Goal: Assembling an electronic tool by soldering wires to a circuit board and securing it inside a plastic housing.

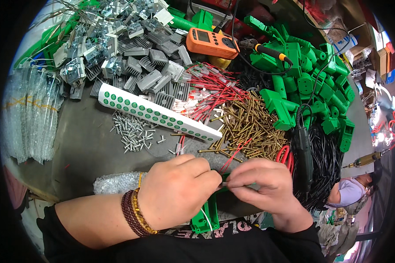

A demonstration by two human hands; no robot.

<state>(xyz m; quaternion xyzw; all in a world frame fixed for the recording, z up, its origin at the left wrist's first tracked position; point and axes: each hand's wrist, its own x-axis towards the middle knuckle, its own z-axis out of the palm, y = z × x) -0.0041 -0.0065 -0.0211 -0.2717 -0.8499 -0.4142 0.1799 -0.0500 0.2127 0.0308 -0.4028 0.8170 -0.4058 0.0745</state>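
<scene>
Fingertips of the left hand (177,193) and right hand (263,186) are being pinched together over a green plastic housing (207,215), which is being held at the near table (87,144) edge, just above the person's lap; a red wire (231,163) is being gripped between them. Beyond the hands, brass screws (245,127), silver screws (134,131), a white strip (158,115) with green dots, grey heat sinks (131,57), an orange meter (212,42) and more green parts (311,83) are being kept in heaps.
</scene>
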